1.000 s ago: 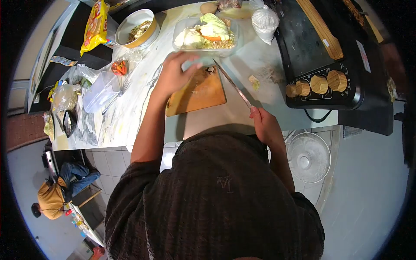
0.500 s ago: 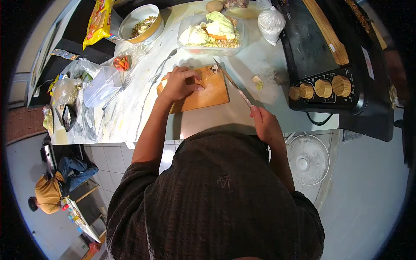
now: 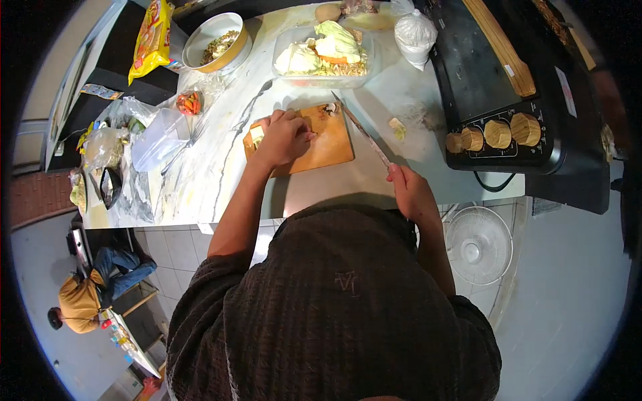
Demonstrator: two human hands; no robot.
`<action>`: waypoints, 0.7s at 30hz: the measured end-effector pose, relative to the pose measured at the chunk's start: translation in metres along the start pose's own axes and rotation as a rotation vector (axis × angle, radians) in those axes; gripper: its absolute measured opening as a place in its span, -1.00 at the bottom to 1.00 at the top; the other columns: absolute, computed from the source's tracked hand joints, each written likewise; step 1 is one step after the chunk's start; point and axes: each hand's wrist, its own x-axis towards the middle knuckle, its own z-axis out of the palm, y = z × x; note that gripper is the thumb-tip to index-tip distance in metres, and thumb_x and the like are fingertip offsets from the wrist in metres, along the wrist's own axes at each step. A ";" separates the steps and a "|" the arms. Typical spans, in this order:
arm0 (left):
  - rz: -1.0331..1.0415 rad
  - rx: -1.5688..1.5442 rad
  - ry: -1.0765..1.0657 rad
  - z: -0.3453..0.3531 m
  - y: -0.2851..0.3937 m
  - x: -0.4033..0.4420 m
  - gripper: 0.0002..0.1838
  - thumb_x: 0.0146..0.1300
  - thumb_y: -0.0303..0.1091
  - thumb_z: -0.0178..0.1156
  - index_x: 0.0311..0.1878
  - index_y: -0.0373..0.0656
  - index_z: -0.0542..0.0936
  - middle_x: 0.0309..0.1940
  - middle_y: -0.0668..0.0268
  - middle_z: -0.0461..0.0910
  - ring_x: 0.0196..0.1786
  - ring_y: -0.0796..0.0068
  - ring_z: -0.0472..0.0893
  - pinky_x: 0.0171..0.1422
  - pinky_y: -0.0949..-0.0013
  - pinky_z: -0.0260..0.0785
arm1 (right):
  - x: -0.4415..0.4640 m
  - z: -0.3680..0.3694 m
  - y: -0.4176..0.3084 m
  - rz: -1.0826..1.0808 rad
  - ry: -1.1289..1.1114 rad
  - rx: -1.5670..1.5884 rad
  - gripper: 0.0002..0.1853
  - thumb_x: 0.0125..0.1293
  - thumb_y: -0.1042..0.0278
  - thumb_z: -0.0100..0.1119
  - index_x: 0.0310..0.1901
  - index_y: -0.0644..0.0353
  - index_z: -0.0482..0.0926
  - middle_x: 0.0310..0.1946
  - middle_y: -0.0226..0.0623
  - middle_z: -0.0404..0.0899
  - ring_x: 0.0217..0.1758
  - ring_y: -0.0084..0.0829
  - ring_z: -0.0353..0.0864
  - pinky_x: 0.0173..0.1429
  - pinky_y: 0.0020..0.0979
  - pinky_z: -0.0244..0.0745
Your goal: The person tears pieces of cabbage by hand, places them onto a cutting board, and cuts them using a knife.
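My left hand [image 3: 288,137] rests over the left part of an orange-brown cutting board [image 3: 324,150], its fingers curled. A small pale piece [image 3: 257,134] shows on the board left of the fingers; what lies under the palm is hidden. My right hand [image 3: 410,190] is closed round the handle of a long knife [image 3: 364,133], whose tip points away past the board's right edge. Small dark and pale scraps [image 3: 331,108] lie at the board's far right corner. Beyond the board stands a clear container [image 3: 328,81] holding cabbage [image 3: 336,43] and other vegetables.
A black griddle [image 3: 495,160] with wooden knobs stands at right, beside a bag of white powder [image 3: 415,39]. At left are a bowl [image 3: 244,50], red chilies [image 3: 189,103] and a plastic tub [image 3: 157,144]. A seated person [image 3: 80,304] and a fan [image 3: 477,245] are beyond the counter.
My left hand has come down from near the container onto the board, and its fingers have curled. The board sits slightly farther left. The knife stays in my right hand at about the same place.
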 end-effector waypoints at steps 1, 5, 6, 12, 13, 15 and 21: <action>0.014 0.036 -0.010 -0.001 0.003 0.002 -0.83 0.24 -0.19 0.39 -0.25 -0.05 0.70 -0.29 0.28 0.60 -0.04 0.14 0.51 0.09 0.13 0.30 | -0.001 -0.001 0.000 0.003 0.000 0.001 -0.50 0.60 -0.04 -0.07 -0.19 0.28 0.64 -0.56 -0.21 0.50 -0.44 -0.40 0.48 -0.24 -0.31 0.39; -0.061 -0.311 -0.023 -0.019 0.004 0.033 -0.84 0.22 -0.23 0.40 -0.27 -0.09 0.69 -0.24 0.23 0.63 -0.04 0.16 0.55 0.13 0.08 0.27 | -0.004 -0.008 0.005 -0.011 0.025 0.016 -0.50 0.60 -0.05 -0.06 -0.19 0.27 0.64 -0.55 -0.21 0.50 -0.43 -0.38 0.48 -0.23 -0.31 0.40; -0.089 -0.442 0.001 -0.034 0.011 0.046 -0.83 0.22 -0.25 0.39 -0.23 -0.12 0.69 -0.21 0.20 0.66 -0.03 0.14 0.58 0.14 0.07 0.32 | -0.005 -0.009 0.006 0.004 0.033 0.012 -0.51 0.60 -0.05 -0.06 -0.19 0.26 0.64 -0.55 -0.22 0.50 -0.43 -0.38 0.49 -0.23 -0.30 0.40; 0.029 -0.323 0.187 -0.053 0.010 0.120 -0.81 0.23 -0.33 0.40 -0.10 -0.12 0.71 -0.14 0.24 0.73 0.00 0.16 0.66 0.16 0.16 0.43 | -0.009 -0.015 0.005 0.015 0.050 -0.010 -0.52 0.59 -0.04 -0.06 -0.18 0.26 0.64 -0.41 -0.07 0.59 -0.26 -0.13 0.60 -0.12 -0.19 0.47; 0.159 -0.159 0.218 -0.048 0.005 0.126 -0.80 0.23 -0.33 0.41 -0.08 -0.10 0.73 -0.12 0.27 0.74 0.01 0.19 0.68 0.11 0.20 0.47 | -0.010 -0.017 0.002 0.045 0.022 -0.015 -0.51 0.59 -0.04 -0.06 -0.17 0.28 0.64 -0.27 0.09 0.70 -0.10 0.12 0.70 0.00 -0.08 0.54; 0.117 -0.119 0.219 -0.046 0.007 0.129 -0.81 0.24 -0.29 0.41 -0.11 -0.08 0.74 -0.12 0.30 0.75 0.01 0.18 0.68 0.11 0.17 0.46 | -0.011 -0.018 0.002 0.031 0.029 -0.005 -0.51 0.59 -0.04 -0.05 -0.17 0.28 0.65 -0.27 0.09 0.70 -0.10 0.12 0.70 0.00 -0.08 0.54; 0.005 -0.089 0.167 -0.038 0.001 0.129 -0.81 0.26 -0.18 0.39 -0.15 -0.04 0.75 -0.16 0.32 0.75 0.01 0.17 0.66 0.12 0.09 0.35 | -0.009 -0.012 0.007 0.018 0.054 0.028 -0.51 0.59 -0.03 -0.07 -0.17 0.28 0.65 -0.38 -0.03 0.62 -0.24 -0.07 0.63 -0.08 -0.18 0.49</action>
